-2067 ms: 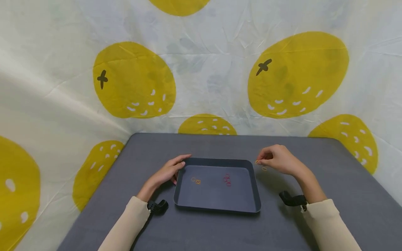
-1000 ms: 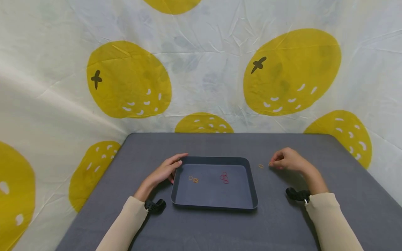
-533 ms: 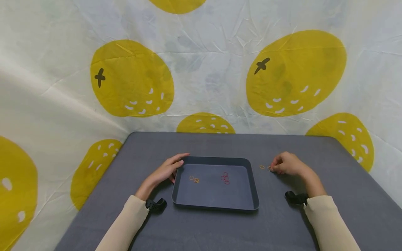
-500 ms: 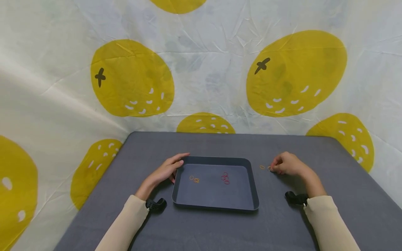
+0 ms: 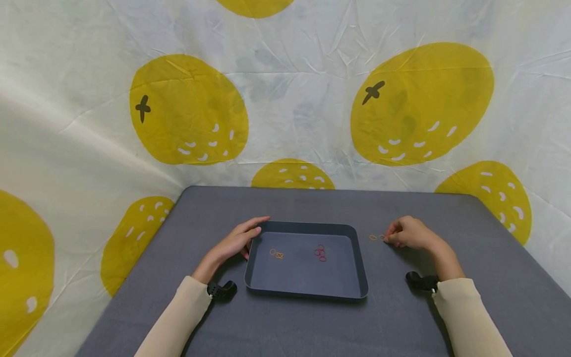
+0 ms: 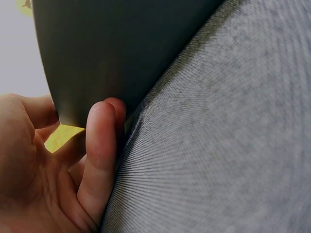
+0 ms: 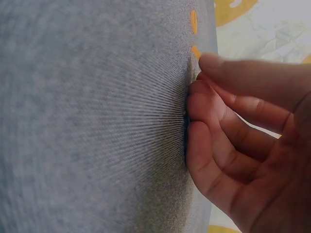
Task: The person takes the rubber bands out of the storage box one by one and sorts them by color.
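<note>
My left hand (image 5: 238, 241) grips the left far corner of a dark grey tray (image 5: 308, 296); its thumb lies over the rim, and in the left wrist view its fingers (image 6: 101, 141) press the outer wall. Inside the tray lie small orange rubber bands (image 5: 279, 256) on the left and red rubber bands (image 5: 322, 259) on the right. Right of the tray, my right hand (image 5: 408, 232) is low on the table, its fingertips pinching the edge of an orange rubber band (image 7: 195, 51), partly hidden by the thumb. A second orange rubber band (image 5: 372, 237) lies just left of it.
The table (image 5: 303, 327) has a dark grey cloth surface. A white curtain (image 5: 294, 99) printed with large yellow fruit hangs behind and to the left. Each wrist wears a black strap mount, such as the left mount (image 5: 223, 291).
Over two seconds my right hand has moved right and down to the table with an orange band at its fingertips. Over the last half second it barely moves. The left hand stays on the tray.
</note>
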Available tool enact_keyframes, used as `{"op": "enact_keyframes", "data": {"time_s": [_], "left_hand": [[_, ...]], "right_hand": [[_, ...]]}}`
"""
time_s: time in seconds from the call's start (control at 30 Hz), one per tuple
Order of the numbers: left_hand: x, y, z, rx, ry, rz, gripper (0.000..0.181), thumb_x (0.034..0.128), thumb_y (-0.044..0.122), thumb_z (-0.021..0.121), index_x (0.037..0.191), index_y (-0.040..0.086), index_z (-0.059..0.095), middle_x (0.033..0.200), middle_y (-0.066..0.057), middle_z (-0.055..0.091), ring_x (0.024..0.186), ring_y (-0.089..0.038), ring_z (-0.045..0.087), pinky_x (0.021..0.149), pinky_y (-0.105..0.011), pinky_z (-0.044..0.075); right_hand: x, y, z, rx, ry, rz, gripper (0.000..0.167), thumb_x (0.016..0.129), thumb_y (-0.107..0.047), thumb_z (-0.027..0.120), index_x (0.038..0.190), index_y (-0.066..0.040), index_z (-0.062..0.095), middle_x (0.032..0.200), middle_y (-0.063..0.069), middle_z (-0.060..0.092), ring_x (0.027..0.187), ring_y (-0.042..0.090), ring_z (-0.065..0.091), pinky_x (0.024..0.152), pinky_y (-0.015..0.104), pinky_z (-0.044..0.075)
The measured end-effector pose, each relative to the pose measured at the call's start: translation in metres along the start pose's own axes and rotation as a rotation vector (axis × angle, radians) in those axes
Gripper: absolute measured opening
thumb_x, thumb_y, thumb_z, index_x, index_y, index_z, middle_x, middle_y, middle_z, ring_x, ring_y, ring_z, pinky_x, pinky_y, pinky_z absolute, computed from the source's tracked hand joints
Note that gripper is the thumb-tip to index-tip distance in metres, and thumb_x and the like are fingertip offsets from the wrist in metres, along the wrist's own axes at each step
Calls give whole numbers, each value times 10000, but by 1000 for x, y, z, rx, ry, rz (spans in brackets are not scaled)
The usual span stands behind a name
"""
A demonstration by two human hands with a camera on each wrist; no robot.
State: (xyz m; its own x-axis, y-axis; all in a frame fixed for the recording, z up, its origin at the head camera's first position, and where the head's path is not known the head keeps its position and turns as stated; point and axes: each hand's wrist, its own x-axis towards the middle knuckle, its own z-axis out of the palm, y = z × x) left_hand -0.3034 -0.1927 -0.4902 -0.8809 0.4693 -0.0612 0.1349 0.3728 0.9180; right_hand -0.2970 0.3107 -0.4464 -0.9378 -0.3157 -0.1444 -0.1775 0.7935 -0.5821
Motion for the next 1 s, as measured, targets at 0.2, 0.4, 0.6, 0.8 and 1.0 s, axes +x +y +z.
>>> {"op": "enact_keyframes", "data": {"time_s": [0.2,0.4,0.6,0.8,1.0], "left_hand": [[0,0,0,4,4,2,465,1130,340,413,1594,307,413,1213,-235,552,544,-160,534,503,-382,586],[0,0,0,7,8,-2,462,1128,349,419,1588,314,423,1198,-229,558,548,-166,527,505,-378,585],[1,-2,0,3,8,-7,462,1126,350,425,1586,313,426,1280,-238,552,546,-167,524,503,-376,582],[1,-2,0,-2,8,0,464,1125,349,429,1587,314,424,1330,-241,547,541,-169,529,500,-390,584],[2,0,0,-8,8,10,481,1126,330,430,1602,262,408,1459,-234,503,543,-180,541,495,-402,583]], "right_hand": [[-1,-1,-2,1,-1,-25,136,912,-107,750,929,28,751,777,45,720,706,142,628,596,263,551],[-2,-3,-3,8,-1,-28,129,916,-93,741,928,35,745,779,54,721,711,139,629,596,252,550],[-1,-1,-3,21,-11,-20,119,927,-81,721,927,38,738,785,56,718,713,139,625,598,256,552],[1,1,-2,30,-25,-1,123,937,-87,710,930,34,732,778,48,704,721,145,628,608,263,558],[3,2,-2,30,-26,-5,150,957,-121,701,921,23,722,777,33,699,732,149,629,612,262,554]]}}
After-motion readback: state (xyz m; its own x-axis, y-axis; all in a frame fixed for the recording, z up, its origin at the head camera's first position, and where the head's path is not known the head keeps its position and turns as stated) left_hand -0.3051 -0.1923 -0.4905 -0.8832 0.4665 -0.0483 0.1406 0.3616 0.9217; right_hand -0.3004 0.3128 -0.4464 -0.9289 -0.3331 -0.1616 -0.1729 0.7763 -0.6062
